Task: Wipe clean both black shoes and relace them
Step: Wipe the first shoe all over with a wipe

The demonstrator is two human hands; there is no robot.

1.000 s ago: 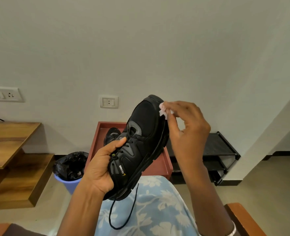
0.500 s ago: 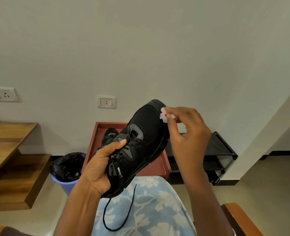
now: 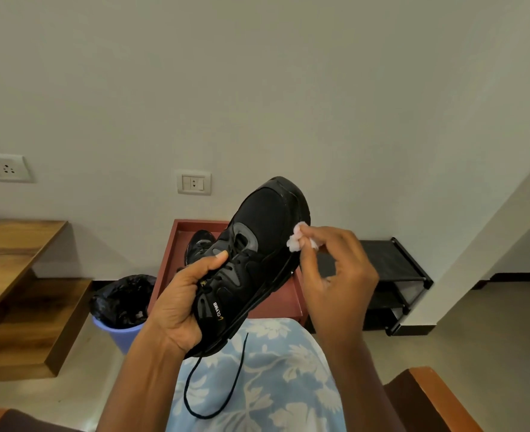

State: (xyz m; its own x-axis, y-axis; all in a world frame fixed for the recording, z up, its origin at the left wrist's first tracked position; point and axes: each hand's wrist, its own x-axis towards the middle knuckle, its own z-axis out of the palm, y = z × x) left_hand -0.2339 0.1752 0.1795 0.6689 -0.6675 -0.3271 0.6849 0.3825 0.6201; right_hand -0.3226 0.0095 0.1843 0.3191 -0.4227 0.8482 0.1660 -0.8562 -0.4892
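Note:
A black shoe (image 3: pixel 257 244) is held up in front of me, toe pointing up and away. My left hand (image 3: pixel 179 294) grips it around the heel and tongue, thumb over the eyelets. My right hand (image 3: pixel 335 269) pinches a small white wipe (image 3: pixel 298 238) against the shoe's right side, just below the toe. A black lace (image 3: pixel 214 391) hangs from the shoe in a loop over my lap. The second black shoe (image 3: pixel 200 244) lies in a red tray (image 3: pixel 170 263) behind, mostly hidden by the held shoe.
A blue bin with a black liner (image 3: pixel 120 304) stands left of the tray. A wooden desk (image 3: pixel 11 254) is at the left, a black shoe rack (image 3: pixel 394 275) at the right. Wooden armrests flank my lap in floral blue cloth (image 3: pixel 273 385).
My right hand has slid the wipe down from the toe tip along the shoe's right side. The shoe stays in my left hand, shifted slightly.

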